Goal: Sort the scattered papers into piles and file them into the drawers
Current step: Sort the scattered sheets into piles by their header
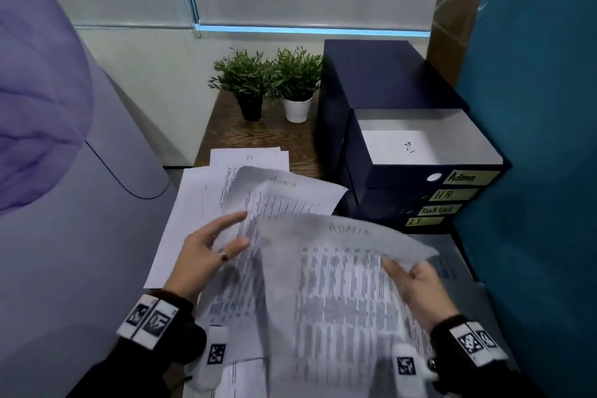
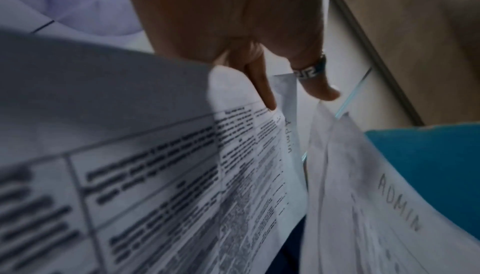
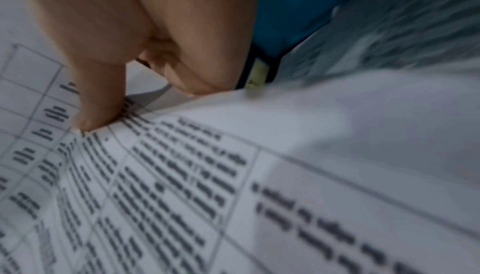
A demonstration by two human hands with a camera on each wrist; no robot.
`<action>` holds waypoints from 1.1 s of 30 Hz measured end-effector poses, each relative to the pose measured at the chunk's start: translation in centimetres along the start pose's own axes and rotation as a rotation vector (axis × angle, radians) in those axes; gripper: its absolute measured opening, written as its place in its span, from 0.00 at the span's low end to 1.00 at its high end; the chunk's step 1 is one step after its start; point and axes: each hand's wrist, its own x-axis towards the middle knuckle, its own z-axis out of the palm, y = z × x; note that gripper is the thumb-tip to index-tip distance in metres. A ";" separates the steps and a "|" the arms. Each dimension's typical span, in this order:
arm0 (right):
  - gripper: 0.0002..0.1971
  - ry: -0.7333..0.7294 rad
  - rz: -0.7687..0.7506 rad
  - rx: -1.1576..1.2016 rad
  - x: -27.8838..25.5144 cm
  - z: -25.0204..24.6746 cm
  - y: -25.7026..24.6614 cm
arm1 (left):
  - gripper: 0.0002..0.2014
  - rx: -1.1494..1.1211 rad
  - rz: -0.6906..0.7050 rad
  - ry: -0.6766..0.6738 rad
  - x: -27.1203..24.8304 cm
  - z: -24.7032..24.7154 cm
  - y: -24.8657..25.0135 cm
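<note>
1. Holding two sheets marked Admin above the desk, in front of the drawer unit (image 1: 413,152). My left hand (image 1: 206,252) has the rear Admin sheet (image 1: 284,197): index finger straight on its face, other fingers loosely bent at its left edge. Can't tell whether that's a real pinch or just steadying.
2. My right hand (image 1: 416,287) has the front ADMIN sheet (image 1: 342,284) by its right edge, thumb on top, remaining fingers hidden under the paper. Reads as a pinch.
3. The Admin drawer (image 1: 429,142), top of the unit, is pulled out. One white sheet (image 1: 400,147) lies flat inside, so filing has started, judging by that.
4. The HR drawer (image 1: 452,194), the Task List drawer (image 1: 439,209) and the IT drawer (image 1: 420,221) below it look pushed in. Contents not visible.
5. Left of the unit, on the desk: a loose HR pile (image 1: 248,158) and more overlapping sheets (image 1: 190,203) nearer me. More paper shows below my hands, labels unreadable.
6. My estimate: early to mid task. Admin partly filed, two more Admin sheets in hand and near that drawer. HR and the rest are left to file.
7. Next step, as I judge it: square the two sheets together, lay them in the open drawer.
</note>
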 end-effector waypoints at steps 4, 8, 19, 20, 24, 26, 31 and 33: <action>0.24 -0.186 -0.151 0.277 1.4 3.3 -3.8 | 0.39 0.069 0.083 -0.026 0.0 -0.6 3.1; 0.31 -0.286 -0.166 0.389 3.0 5.7 -5.9 | 0.45 -0.021 0.086 -0.009 -0.3 0.0 4.1; 0.39 -0.399 0.082 0.138 3.8 8.1 -2.8 | 0.37 -0.295 -0.296 -0.075 0.8 -1.7 -3.9; 0.32 -0.386 0.111 0.116 3.9 8.2 -2.0 | 0.34 -0.238 -0.344 -0.112 0.9 -1.8 -4.8; 0.27 -0.359 0.217 -0.043 4.0 8.3 1.3 | 0.24 0.080 -0.505 -0.379 0.7 -1.4 -8.1; 0.32 -0.312 0.249 -0.150 3.6 8.2 2.3 | 0.24 0.074 -0.502 -0.455 0.5 -0.7 -9.2; 0.26 -0.118 0.197 -0.207 2.9 7.5 2.9 | 0.22 -0.052 -0.457 -0.550 0.6 -0.2 -9.4; 0.25 -0.110 0.100 -0.149 2.6 6.7 3.1 | 0.29 -0.124 -0.479 -0.594 0.7 -0.8 -9.5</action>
